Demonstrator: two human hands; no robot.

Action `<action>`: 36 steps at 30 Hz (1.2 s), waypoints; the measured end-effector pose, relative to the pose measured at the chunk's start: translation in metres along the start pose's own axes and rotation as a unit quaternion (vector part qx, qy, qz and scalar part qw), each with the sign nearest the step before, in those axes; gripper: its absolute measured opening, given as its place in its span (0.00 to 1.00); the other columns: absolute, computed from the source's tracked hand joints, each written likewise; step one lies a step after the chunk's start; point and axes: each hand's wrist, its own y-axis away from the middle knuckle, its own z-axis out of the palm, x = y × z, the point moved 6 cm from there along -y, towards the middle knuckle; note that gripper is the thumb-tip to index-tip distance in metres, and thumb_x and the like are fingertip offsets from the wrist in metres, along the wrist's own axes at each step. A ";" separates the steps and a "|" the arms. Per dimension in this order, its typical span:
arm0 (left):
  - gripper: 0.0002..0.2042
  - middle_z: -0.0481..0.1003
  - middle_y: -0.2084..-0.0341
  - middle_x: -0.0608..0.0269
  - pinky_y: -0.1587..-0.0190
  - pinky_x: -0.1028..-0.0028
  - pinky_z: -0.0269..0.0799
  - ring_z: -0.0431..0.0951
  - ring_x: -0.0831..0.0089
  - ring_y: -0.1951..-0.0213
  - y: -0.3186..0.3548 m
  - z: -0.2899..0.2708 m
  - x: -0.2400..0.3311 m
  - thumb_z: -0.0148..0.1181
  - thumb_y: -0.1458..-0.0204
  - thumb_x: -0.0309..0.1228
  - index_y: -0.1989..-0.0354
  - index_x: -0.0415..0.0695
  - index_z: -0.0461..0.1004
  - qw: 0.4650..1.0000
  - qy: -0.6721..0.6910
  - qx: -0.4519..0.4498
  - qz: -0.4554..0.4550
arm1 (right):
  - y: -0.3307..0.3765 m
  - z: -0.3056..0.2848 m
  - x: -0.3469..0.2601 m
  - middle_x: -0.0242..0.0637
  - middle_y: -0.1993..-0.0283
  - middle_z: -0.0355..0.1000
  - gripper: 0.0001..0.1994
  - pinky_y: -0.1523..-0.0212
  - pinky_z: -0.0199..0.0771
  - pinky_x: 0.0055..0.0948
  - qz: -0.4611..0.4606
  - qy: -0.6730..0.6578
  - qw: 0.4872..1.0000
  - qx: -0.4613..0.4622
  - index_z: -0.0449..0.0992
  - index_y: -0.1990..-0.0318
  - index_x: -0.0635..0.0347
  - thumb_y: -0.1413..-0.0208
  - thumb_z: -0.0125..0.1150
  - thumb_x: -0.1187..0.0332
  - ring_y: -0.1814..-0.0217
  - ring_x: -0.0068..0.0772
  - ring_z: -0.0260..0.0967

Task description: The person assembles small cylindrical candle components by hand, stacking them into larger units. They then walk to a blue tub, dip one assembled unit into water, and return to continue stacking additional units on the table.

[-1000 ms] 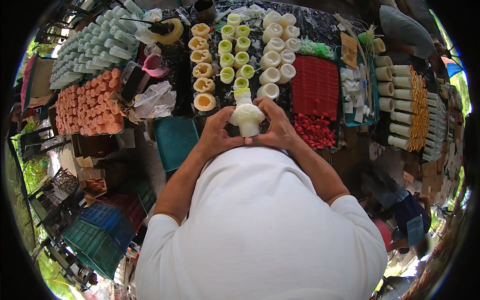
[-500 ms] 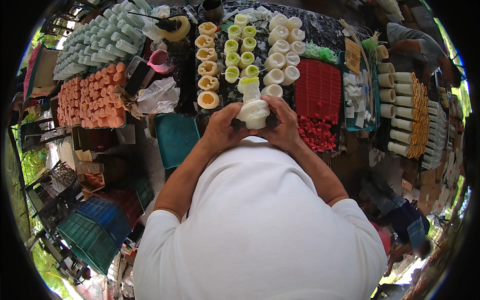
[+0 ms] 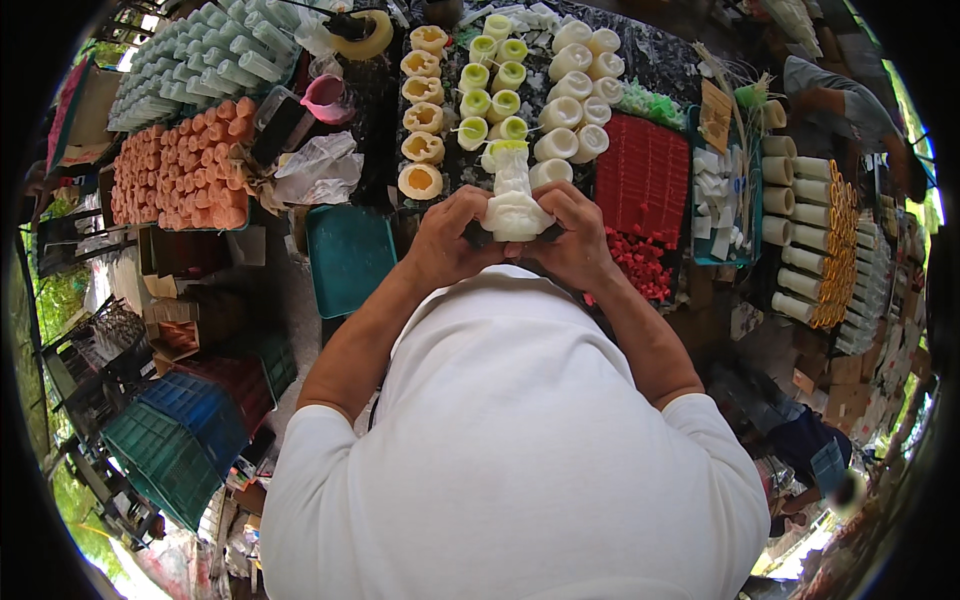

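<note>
Just in front of my chest, my left hand (image 3: 453, 238) and my right hand (image 3: 574, 236) grip a whitish wax-like piece (image 3: 514, 212) from both sides. Its narrow translucent end points away from me, and its wider, flared end sits between my fingers. My thumbs and fingertips press its rim; its underside is hidden. Right beyond it stand rows of small cups with pale green insides and white wicks (image 3: 474, 133). To their left runs a row of cream cups with wavy openings (image 3: 420, 182), to their right plain white cups (image 3: 556, 145).
A red slab (image 3: 636, 180) and red chunks (image 3: 640, 268) lie at right, beside a teal tray (image 3: 740, 250) of white strips. At left are peach cylinders (image 3: 180, 175), frosted tubes (image 3: 200, 65), a pink cup (image 3: 326, 100) and a teal tray (image 3: 350, 260). Another person (image 3: 830, 90) is at far right.
Both hands have closed in around the flared end of the piece. Its rounded lower end, visible before, is now tilted out of sight. The whole view has shifted slightly.
</note>
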 end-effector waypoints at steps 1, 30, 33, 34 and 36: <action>0.25 0.79 0.57 0.55 0.57 0.68 0.80 0.82 0.67 0.59 0.005 0.003 -0.007 0.81 0.58 0.27 0.56 0.42 0.70 0.999 0.027 0.001 -0.017 | 0.001 0.001 0.000 0.39 0.62 0.74 0.25 0.62 0.76 0.35 0.000 0.003 1.000 -0.003 0.74 0.67 0.62 0.65 0.88 0.62 0.62 0.38 0.76; 0.18 0.76 0.71 0.53 0.70 0.60 0.76 0.80 0.51 0.71 0.050 0.025 -0.047 0.78 0.58 0.30 0.67 0.39 0.71 0.990 -0.121 -0.027 -0.073 | 0.032 0.048 0.064 0.47 0.59 0.74 0.24 0.55 0.75 0.41 0.072 0.027 0.995 -0.070 0.73 0.52 0.62 0.58 0.76 0.77 0.56 0.52 0.75; 0.16 0.76 0.70 0.52 0.69 0.60 0.76 0.81 0.51 0.70 0.062 0.027 -0.062 0.75 0.56 0.28 0.66 0.39 0.72 0.983 -0.129 -0.034 -0.129 | 0.030 0.065 0.081 0.47 0.59 0.74 0.22 0.56 0.75 0.41 0.061 -0.005 0.996 -0.069 0.72 0.53 0.62 0.58 0.73 0.79 0.57 0.52 0.76; 0.15 0.76 0.70 0.53 0.69 0.61 0.76 0.81 0.53 0.70 0.065 0.027 -0.066 0.74 0.56 0.27 0.66 0.39 0.72 0.980 -0.129 -0.035 -0.149 | 0.030 0.069 0.084 0.48 0.60 0.74 0.22 0.57 0.75 0.41 0.060 -0.025 0.996 -0.068 0.72 0.54 0.62 0.58 0.72 0.80 0.57 0.52 0.76; 0.14 0.78 0.69 0.54 0.66 0.63 0.76 0.82 0.57 0.67 0.071 0.024 -0.072 0.73 0.55 0.29 0.64 0.40 0.72 0.973 -0.088 -0.058 -0.207 | 0.033 0.074 0.089 0.47 0.59 0.75 0.22 0.56 0.77 0.39 0.088 -0.041 0.991 -0.096 0.72 0.54 0.62 0.58 0.71 0.81 0.57 0.51 0.77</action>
